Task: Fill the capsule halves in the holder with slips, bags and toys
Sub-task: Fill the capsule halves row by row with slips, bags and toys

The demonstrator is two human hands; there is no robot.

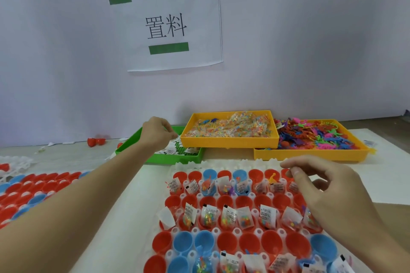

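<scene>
A white holder (221, 164) lies in front of me with rows of red capsule halves (228, 246) and blue capsule halves (184, 242). Alternate rows hold slips, bead bags and small toys; the rows between are empty. My left hand (158, 133) reaches into the green tray (126, 146) of paper slips (168, 151), its fingertips pinching a slip at the tray's far side. My right hand (321, 186) hovers over the holder's right end, fingers loosely bent, nothing in it.
A yellow tray (228, 142) of bead bags sits behind the holder, partly on the green tray. A second yellow tray (310, 155) of coloured rubber toys is at the right. Another filled holder (33, 186) lies left. Loose red capsules (95, 141) sit by the wall.
</scene>
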